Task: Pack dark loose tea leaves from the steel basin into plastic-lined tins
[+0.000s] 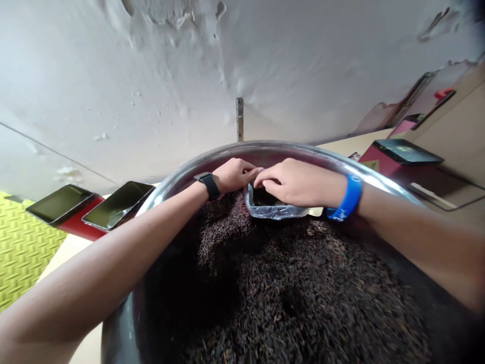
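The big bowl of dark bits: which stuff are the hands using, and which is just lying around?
In use:
left hand
right hand
clear bag, both hands at its mouth
dark loose leaves
metal bowl

Lying about:
red boxes with dark lids on the left
red box on the right

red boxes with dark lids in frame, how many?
3 clear: two red boxes left of the metal basin, at and; one right. More red shapes far right, unclear.
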`<state>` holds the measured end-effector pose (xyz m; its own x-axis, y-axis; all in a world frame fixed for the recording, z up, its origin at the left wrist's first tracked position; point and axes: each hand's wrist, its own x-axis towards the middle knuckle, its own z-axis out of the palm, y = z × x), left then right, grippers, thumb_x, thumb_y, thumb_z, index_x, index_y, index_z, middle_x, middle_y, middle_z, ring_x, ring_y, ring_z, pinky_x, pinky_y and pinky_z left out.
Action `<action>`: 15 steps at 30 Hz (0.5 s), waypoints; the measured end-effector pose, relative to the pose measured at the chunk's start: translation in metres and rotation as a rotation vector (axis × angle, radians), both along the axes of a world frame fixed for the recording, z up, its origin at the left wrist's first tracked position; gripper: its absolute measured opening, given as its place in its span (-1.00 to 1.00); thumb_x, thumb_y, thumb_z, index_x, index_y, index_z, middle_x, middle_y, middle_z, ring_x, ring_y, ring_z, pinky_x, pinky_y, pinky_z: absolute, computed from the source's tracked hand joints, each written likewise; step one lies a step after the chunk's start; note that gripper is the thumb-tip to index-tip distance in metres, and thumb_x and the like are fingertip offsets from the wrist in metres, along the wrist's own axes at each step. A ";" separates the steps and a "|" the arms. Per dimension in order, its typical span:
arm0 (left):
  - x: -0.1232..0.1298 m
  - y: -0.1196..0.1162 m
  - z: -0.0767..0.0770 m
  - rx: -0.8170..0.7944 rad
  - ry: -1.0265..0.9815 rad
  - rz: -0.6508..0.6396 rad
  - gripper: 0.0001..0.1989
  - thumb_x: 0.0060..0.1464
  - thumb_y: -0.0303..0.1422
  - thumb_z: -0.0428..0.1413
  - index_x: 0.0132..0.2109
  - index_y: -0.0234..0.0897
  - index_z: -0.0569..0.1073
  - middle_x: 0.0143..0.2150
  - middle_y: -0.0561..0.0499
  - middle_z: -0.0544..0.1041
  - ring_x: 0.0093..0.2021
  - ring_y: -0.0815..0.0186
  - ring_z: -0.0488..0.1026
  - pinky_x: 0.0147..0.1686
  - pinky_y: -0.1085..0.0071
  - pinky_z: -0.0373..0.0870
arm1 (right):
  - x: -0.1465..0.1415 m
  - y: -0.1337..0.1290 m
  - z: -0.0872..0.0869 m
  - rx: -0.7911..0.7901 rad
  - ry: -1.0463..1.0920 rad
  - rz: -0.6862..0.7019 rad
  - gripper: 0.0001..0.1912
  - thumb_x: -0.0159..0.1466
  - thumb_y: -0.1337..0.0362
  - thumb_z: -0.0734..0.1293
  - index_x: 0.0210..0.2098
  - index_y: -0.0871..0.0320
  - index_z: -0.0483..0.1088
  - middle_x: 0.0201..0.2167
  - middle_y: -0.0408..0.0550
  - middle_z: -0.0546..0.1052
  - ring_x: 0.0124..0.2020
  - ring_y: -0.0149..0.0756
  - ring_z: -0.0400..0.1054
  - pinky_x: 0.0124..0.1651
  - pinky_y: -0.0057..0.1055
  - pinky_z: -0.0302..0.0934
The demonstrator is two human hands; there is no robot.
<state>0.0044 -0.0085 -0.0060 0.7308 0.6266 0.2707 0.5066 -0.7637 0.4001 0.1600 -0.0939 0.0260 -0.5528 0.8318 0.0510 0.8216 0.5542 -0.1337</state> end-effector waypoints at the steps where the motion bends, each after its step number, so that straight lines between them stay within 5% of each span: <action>1: 0.000 0.000 0.001 0.001 0.002 -0.010 -0.58 0.10 -0.15 -0.13 -0.38 -0.34 0.49 -0.54 0.03 0.40 -0.54 0.46 0.16 -0.53 0.48 0.02 | 0.000 0.000 -0.001 -0.009 -0.013 -0.018 -0.59 0.25 0.19 0.01 -0.29 0.17 0.45 -0.29 0.05 0.50 -0.32 -0.25 0.34 -0.24 -0.32 0.11; 5: -0.001 -0.003 0.005 -0.020 0.029 -0.009 -0.60 0.10 -0.19 -0.13 -0.42 -0.36 0.47 -0.55 0.03 0.38 -0.54 0.46 0.16 -0.53 0.48 0.02 | 0.001 0.002 -0.005 -0.161 -0.078 -0.032 -0.41 0.26 -0.01 -0.05 -0.43 0.24 0.44 -0.46 0.07 0.48 -0.47 -0.30 0.30 -0.36 -0.35 0.07; 9: -0.002 -0.006 0.010 -0.073 0.060 -0.038 -0.75 0.01 -0.31 -0.03 -0.43 -0.39 0.46 -0.52 0.03 0.40 -0.52 0.46 0.17 -0.52 0.49 0.05 | -0.008 -0.015 0.011 0.047 0.209 0.005 -0.47 0.28 0.02 -0.03 -0.36 0.21 0.42 -0.41 0.00 0.46 -0.40 -0.32 0.29 -0.33 -0.38 0.06; 12: -0.002 -0.006 0.010 -0.079 0.053 -0.023 -0.67 0.05 -0.24 -0.06 -0.45 -0.39 0.45 -0.55 0.03 0.36 -0.55 0.47 0.14 -0.54 0.48 0.02 | -0.026 -0.037 0.011 -0.015 0.339 0.236 -0.53 0.30 0.09 -0.03 -0.31 0.22 0.40 -0.40 -0.04 0.45 -0.38 -0.37 0.28 -0.30 -0.41 0.08; 15: -0.001 -0.003 0.006 -0.046 0.025 0.041 -0.54 0.09 -0.11 -0.15 -0.42 -0.38 0.46 -0.58 0.05 0.32 -0.57 0.47 0.10 -0.55 0.46 -0.02 | -0.043 -0.047 -0.020 -0.145 0.256 0.533 -0.57 0.25 0.03 0.07 -0.17 0.20 0.37 -0.24 0.00 0.44 -0.23 -0.31 0.28 -0.20 -0.39 0.12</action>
<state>0.0032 -0.0112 -0.0004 0.7106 0.6673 0.2230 0.5471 -0.7234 0.4211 0.1171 -0.1407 0.0064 -0.8801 0.4523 0.1440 0.3679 0.8417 -0.3951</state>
